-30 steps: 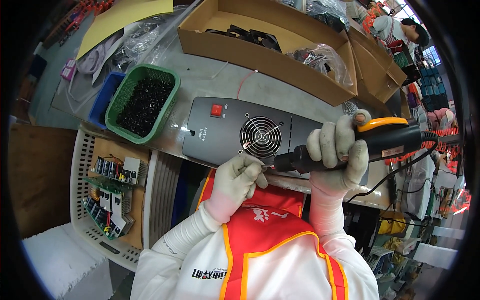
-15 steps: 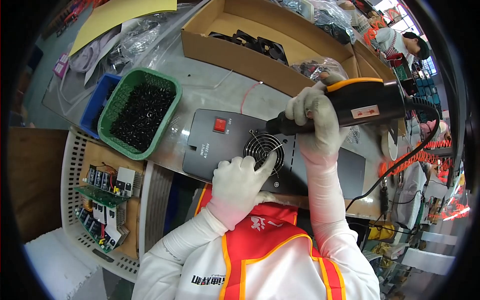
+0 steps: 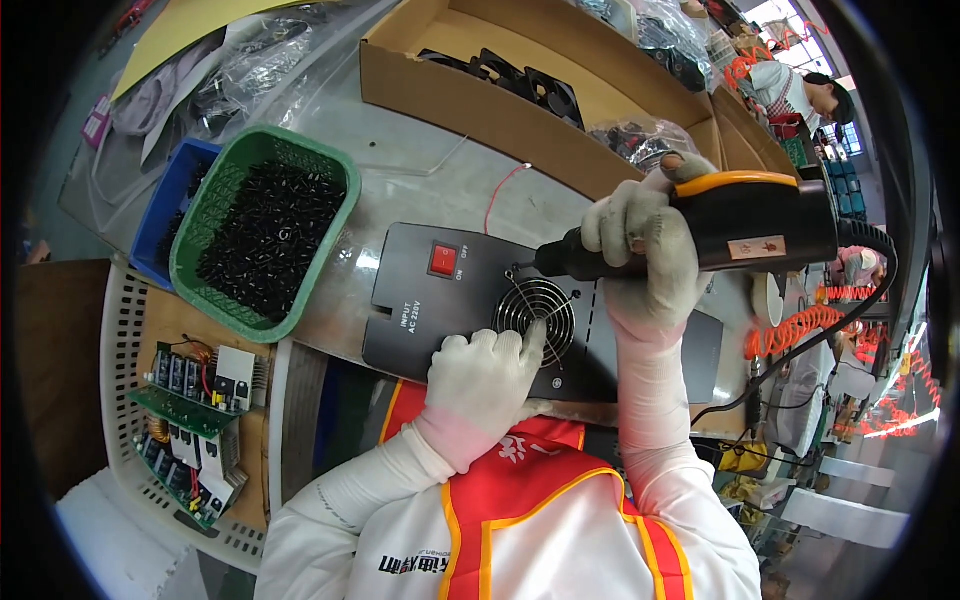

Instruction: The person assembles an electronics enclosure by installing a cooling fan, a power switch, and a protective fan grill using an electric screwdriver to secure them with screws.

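Observation:
A dark grey metal casing (image 3: 410, 262) lies on the bench, with a red rocker switch (image 3: 444, 260) and a round wire fan grille (image 3: 560, 345) on its face. My left hand (image 3: 480, 375), in a white glove, rests over the casing's near edge. Its index finger stretches onto the grille, and the other fingers are bent. My gloved right hand (image 3: 648, 245) is wrapped round a black electric screwdriver (image 3: 750, 225) with an orange lever, held almost level. The screwdriver's tip points left and meets the grille's upper-left mounting loop; whether a screw sits under it is too small to tell.
To the left stand a green basket (image 3: 347, 205) of small black screws and a blue bin (image 3: 150, 232). Below them, a white crate (image 3: 118, 370) holds circuit boards. A cardboard box (image 3: 470, 110) with black fans lies behind. The screwdriver's cord (image 3: 800, 350) hangs right; another person (image 3: 790, 90) is farther off.
The view has shifted a little. My left index finger has moved from the grille's right part toward its middle. The screwdriver stays near the same mounting loop, in my right hand's grip.

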A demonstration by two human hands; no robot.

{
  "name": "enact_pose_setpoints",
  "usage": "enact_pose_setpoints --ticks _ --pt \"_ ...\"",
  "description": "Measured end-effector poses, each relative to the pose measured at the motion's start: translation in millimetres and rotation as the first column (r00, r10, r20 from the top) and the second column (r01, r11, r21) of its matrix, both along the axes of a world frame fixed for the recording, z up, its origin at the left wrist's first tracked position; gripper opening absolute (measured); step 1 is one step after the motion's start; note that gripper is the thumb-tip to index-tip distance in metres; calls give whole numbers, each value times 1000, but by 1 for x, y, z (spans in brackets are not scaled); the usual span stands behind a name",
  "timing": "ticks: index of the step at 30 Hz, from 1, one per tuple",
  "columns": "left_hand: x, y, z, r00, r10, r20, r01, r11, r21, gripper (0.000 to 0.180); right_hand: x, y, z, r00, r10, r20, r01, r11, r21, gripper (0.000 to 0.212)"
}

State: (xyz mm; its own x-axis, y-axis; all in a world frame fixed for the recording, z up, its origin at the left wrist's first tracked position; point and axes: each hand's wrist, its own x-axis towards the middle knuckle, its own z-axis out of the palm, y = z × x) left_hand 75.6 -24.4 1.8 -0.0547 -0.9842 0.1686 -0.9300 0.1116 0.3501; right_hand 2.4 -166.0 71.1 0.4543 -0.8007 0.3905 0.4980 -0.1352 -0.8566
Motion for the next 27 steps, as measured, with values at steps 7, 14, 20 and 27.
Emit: enact_pose_setpoints --ticks 7,14,20,27 --pt "2 -1 2 1000 -18 -10 18 1000 9 81 -4 -6 -8 994 104 36 -104 994 14 36" --pt "3 -2 3 999 -39 -29 41 996 79 79 7 7 -6 994 34 -108 -37 999 -29 31" --pt "2 0 -1 999 -44 -12 44 999 23 78 3 -2 -11 954 -67 -292 15 984 -177 26" --pt "-1 3 1 1000 -9 16 9 999 -33 79 -5 -1 -6 927 -119 -355 8 954 -298 29"
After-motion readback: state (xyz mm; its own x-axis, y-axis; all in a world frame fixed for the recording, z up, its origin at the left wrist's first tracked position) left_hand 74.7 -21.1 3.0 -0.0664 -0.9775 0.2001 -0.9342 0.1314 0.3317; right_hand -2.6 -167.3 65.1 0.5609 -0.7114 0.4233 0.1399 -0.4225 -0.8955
